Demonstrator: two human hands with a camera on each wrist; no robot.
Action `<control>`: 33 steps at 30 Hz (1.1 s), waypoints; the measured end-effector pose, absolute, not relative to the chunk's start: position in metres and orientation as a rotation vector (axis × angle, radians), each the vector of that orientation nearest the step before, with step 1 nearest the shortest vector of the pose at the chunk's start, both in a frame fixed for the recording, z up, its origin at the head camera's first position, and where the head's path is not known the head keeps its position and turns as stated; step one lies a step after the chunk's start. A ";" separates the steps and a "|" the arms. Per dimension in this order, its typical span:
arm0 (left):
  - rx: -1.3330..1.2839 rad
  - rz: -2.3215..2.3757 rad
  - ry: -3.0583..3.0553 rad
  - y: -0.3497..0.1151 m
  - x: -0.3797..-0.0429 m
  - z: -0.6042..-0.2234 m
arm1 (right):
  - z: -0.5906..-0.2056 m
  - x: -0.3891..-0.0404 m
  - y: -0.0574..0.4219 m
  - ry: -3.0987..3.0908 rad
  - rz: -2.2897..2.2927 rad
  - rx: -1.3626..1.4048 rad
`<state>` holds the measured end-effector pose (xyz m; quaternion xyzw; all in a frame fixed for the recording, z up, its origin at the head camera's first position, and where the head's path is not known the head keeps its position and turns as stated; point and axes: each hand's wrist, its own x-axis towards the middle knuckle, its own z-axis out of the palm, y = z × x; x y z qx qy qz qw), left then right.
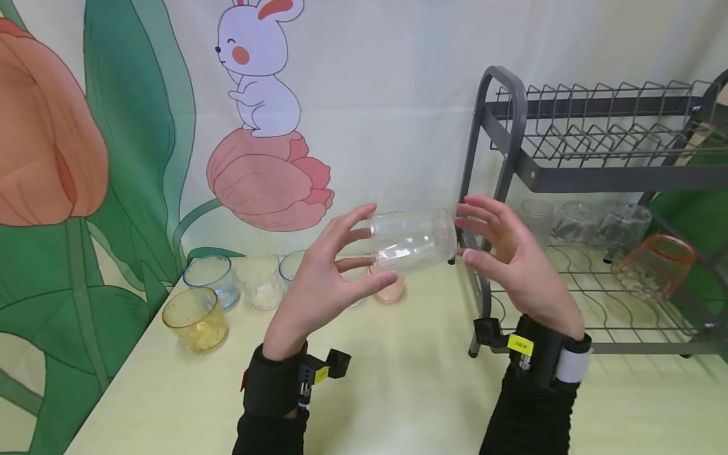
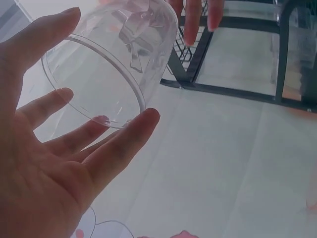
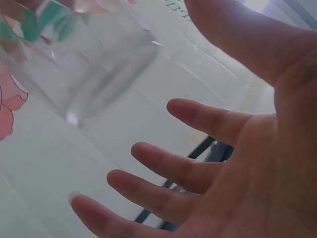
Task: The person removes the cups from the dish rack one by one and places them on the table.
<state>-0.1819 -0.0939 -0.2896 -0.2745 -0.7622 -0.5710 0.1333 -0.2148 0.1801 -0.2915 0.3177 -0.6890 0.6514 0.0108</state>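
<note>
A clear glass (image 1: 411, 241) lies sideways in the air in the middle of the head view. My left hand (image 1: 324, 278) holds it by the rim, thumb and fingertips spread around the mouth, as the glass (image 2: 124, 54) in the left wrist view shows. By the thick base, my right hand (image 1: 506, 256) has its fingers spread. The right wrist view shows a gap between these fingers (image 3: 193, 171) and the base of the glass (image 3: 106, 74), so they do not touch it.
Several glasses stand at the back left, including a yellow glass (image 1: 196, 320) and a blue-rimmed glass (image 1: 213, 278). To the right is a grey two-tier dish rack (image 1: 614, 179). Its lower shelf bears an orange glass (image 1: 654, 268) and several clear glasses (image 1: 574, 222).
</note>
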 end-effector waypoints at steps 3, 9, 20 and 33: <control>-0.750 -1.638 -2.235 -0.100 -0.174 -0.284 | -0.293 -0.216 0.189 -2.179 1.971 0.981; -0.722 -1.541 -2.324 -0.114 -0.180 -0.300 | -0.292 -0.213 0.208 -2.305 1.818 0.906; -0.697 -1.319 -2.447 -0.151 -0.195 -0.322 | -0.288 -0.208 0.256 -2.622 1.431 0.698; -0.612 -0.978 -2.687 -0.198 -0.198 -0.334 | -0.295 -0.219 0.302 -2.859 1.021 0.429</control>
